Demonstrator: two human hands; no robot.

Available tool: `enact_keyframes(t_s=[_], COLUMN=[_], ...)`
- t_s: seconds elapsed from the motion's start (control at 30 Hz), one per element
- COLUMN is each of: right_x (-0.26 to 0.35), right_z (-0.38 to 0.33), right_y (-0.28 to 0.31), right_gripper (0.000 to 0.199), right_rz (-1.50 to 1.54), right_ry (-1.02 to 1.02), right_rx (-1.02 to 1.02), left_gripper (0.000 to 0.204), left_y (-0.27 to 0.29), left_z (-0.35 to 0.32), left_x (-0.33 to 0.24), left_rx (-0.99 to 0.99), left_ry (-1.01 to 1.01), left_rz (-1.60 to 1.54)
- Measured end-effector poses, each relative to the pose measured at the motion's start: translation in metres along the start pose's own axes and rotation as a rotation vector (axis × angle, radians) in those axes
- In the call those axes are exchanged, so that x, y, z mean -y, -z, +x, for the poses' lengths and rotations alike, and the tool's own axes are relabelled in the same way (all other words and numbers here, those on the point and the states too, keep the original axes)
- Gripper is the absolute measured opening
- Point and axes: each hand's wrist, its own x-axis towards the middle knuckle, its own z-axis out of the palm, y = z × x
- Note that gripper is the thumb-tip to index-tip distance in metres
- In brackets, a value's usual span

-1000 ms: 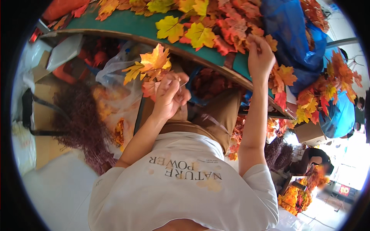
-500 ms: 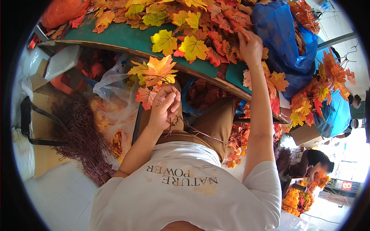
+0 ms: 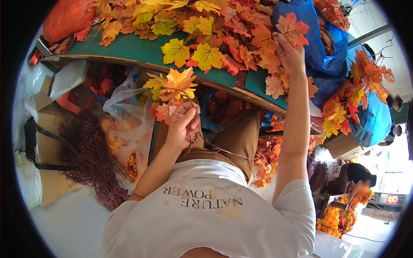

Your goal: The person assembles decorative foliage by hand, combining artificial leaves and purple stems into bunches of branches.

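My left hand [image 3: 184, 122] is closed in a pinch around a thin brown artificial twig [image 3: 221, 149], whose lower part runs across my lap. Yellow and orange artificial maple leaves [image 3: 177, 82] stand at the twig's upper end, just beyond my fingers. Over the right part of the table, my right hand [image 3: 291, 55] pinches a single orange-red artificial maple leaf [image 3: 293, 29] by its base. Below that hand lies a heap of loose red, orange and yellow leaves [image 3: 234, 47] on the green tabletop [image 3: 103, 46].
A blue plastic bag [image 3: 320, 77] stands right of the heap; finished-looking leaf branches [image 3: 337, 112] hang beyond it. Dark bare twigs [image 3: 97, 159] are bundled at my left, near a cardboard box [image 3: 53, 167]. Another person [image 3: 352, 176] works far right.
My right hand has lifted from the heap with an orange-red leaf and moved slightly right. My left hand keeps its pinch on the twig, nearly still.
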Motion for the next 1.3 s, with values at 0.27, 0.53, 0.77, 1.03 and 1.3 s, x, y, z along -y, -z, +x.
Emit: enact_keyframes(t_s=[0.27, 0.53, 0.77, 1.03, 1.3], right_x=[-0.034, 0.005, -0.065, -0.111, -0.108], right_z=[0.006, -0.048, -0.178, -0.233, -0.237], right_y=[0.033, -0.016, -0.091, -0.119, -0.122], right_gripper=[0.019, 0.009, 0.015, 0.014, 0.01], right_rz=[0.276, 0.339, 0.189, 0.541, 0.663], right_ry=[-0.118, 0.14, -0.095, -0.392, -0.485], right_rx=[-0.337, -0.187, -0.09, -0.063, -0.207], left_gripper=[0.01, 0.018, 0.029, 0.03, 0.032], left_y=[-0.006, -0.01, -0.034, -0.026, -0.028], left_z=[-0.005, -0.011, -0.007, -0.013, -0.015], left_x=[-0.003, -0.001, -0.003, 0.007, 0.007], left_rx=[-0.025, -0.121, -0.123, -0.155, -0.167], left_ry=[0.011, -0.075, -0.169, -0.168, -0.12], left_rz=[0.034, 0.142, 0.251, 0.293, 0.328])
